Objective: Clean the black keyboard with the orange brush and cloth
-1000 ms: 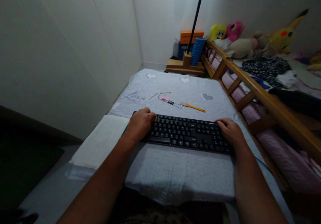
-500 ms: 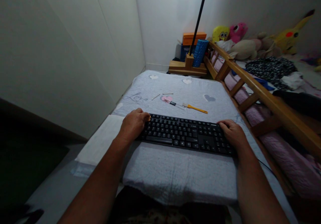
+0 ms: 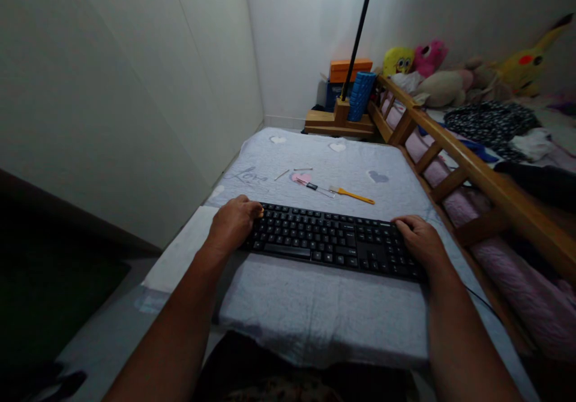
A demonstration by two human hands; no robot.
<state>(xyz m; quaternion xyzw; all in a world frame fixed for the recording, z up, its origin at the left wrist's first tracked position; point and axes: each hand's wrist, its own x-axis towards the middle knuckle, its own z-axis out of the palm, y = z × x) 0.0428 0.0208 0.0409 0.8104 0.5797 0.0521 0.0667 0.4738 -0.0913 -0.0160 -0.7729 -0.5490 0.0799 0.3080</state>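
A black keyboard (image 3: 324, 240) lies on the pale blue cloth (image 3: 324, 306) in front of me, keys facing up. Its left end is gripped by my left hand (image 3: 234, 223), thumb on the top edge. My right hand (image 3: 420, 240) holds the right end, and its fingers underneath are hidden. Beyond the keyboard lie a yellow-handled brush (image 3: 355, 196), a slim tool with a black middle (image 3: 312, 186) and two thin cotton swabs, one of them (image 3: 303, 169) nearly level with the far heart print. A cable runs off past my right wrist.
A wooden bed rail (image 3: 477, 165) runs along the right side, with plush toys (image 3: 398, 62) and clothes behind it. At the back stand a wooden base with a black pole (image 3: 359, 36), a blue roller (image 3: 361, 96) and an orange box (image 3: 350, 69). A white cabinet (image 3: 135, 90) borders the left.
My left hand has shifted slightly left at the keyboard's end. The whole view has moved a little; both hands still hold the keyboard.
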